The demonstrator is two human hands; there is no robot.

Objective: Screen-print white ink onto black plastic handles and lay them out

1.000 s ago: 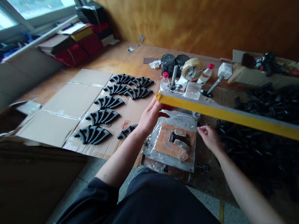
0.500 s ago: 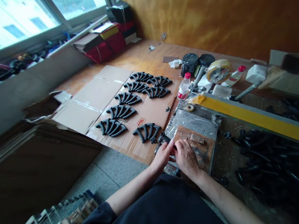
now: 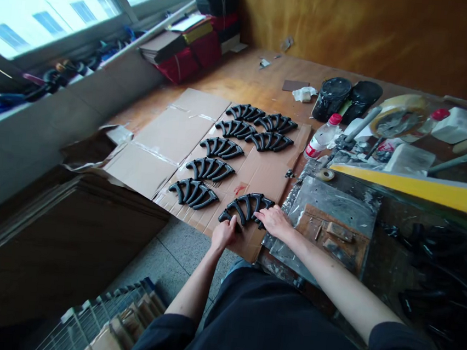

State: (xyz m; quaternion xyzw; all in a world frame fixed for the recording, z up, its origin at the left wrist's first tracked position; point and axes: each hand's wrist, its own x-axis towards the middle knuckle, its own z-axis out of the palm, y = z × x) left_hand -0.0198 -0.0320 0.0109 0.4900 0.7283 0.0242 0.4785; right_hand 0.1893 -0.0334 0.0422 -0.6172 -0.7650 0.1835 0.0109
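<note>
Your two hands are apart, one at each end of the near fan of black curved pieces (image 3: 245,206), which lies on the cardboard sheet (image 3: 150,134) over the counter (image 3: 301,69). Your left hand (image 3: 223,233) touches its left end, your right hand (image 3: 274,222) its right; whether either grips a piece, you cannot tell. Seven more fans (image 3: 210,169) lie beyond and to the left. Your right forearm crosses the metal plate (image 3: 338,199) and its wooden board (image 3: 309,221). Behind the plate stand a red-capped bottle (image 3: 323,135) and black tubs (image 3: 334,99); a yellow bar (image 3: 414,187) spans the right side, near a dark heap (image 3: 445,289).
</note>
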